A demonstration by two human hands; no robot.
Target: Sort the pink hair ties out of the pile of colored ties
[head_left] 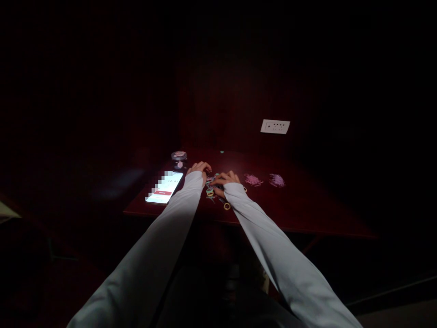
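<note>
A mixed pile of small coloured rings and clip-like pieces (210, 193) lies on the dark red table, in green, yellow, pink and grey. At its left edge rests my left hand (199, 168), fingers bent and apart, with nothing visible in them. My right hand (229, 178) reaches over the pile from the right, its fingers and thumb apart and touching or just above the pieces. Part of the pile is hidden under both hands. A yellow scalloped ring (227, 206) lies near my right wrist. To the right sit a heap of pink pieces (253, 180) and a heap of purple pieces (276, 180).
A lit phone (167, 187) lies beside my left forearm. Behind it stands a clear lidded jar (179, 160). One small green ring (221, 151) is at the table's back. A white socket plate (275, 126) is on the wall. The table's front edge (307, 232) runs below my forearms.
</note>
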